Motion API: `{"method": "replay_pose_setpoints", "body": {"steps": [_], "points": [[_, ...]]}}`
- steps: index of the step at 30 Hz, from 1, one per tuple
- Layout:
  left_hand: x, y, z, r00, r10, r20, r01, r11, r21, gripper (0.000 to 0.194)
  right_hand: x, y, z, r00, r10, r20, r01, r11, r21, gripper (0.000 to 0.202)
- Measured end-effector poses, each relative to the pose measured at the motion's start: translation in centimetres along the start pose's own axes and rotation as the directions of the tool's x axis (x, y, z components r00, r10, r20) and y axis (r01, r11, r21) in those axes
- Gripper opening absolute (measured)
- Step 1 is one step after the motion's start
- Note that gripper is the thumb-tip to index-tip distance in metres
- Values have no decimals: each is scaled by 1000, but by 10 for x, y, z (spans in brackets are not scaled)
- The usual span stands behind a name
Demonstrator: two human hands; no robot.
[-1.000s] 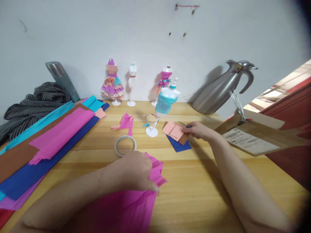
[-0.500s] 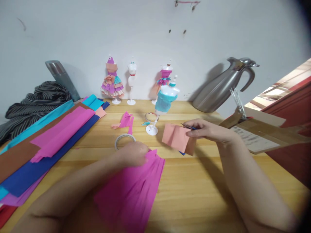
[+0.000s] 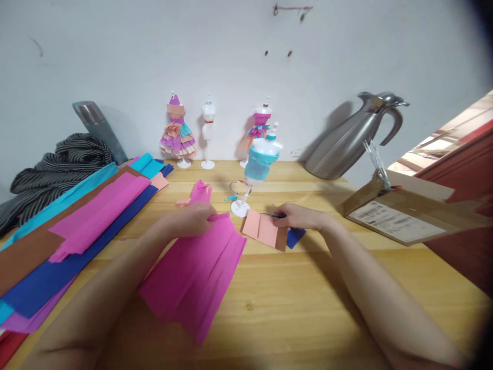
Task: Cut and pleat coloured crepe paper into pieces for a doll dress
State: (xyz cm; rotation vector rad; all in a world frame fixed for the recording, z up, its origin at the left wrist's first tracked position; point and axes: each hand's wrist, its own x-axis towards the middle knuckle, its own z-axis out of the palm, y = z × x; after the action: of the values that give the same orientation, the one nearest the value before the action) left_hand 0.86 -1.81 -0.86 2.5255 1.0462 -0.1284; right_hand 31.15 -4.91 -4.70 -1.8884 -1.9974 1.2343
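W/ yr L hand (image 3: 198, 218) pinching the magenta paper (image 3: 198, 277) by its far edge, sheet on yr side, & yr R hand (image 3: 295, 217) gripping peach paper (image 3: 262, 226) to its L plus a dark tool (image 3: 272, 215), go light to avoid creases.

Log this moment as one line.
left hand: holds pink sheet | right hand: holds scissors, at peach sheet | beyond: turquoise-wrapped mannequin

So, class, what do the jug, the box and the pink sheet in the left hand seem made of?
Jug: probably steel, from its grey metallic shine.
Box: apparently matt brown cardboard, given its stiff folds.
Pink sheet: likely matt crepe paper, softly creased; perhaps thin fabric.
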Motion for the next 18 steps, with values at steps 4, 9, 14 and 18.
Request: {"method": "replay_pose_setpoints", "body": {"steps": [4, 9, 14, 18], "points": [[2, -1, 1, 1000, -19, -18, 18, 999, -34, 19, 0, 4, -7, 998, 22, -54, -31, 983, -181, 30], [6, 0, 5, 999, -38, -16, 37, 998, -58, 19, -16, -14, -12, 969, -110, -221, 61, 974, -218, 22], [2, 27, 30, 989, -72, -129, 70, 997, -14, 26, -32, -35, -2, 976, -217, 28, 218, 976, -15, 32], [-6, 62, 59, 977, -101, -189, 138, 971, 193, 59, -36, -37, -2, 976, -198, 94, 204, 977, -55, 35]]}}
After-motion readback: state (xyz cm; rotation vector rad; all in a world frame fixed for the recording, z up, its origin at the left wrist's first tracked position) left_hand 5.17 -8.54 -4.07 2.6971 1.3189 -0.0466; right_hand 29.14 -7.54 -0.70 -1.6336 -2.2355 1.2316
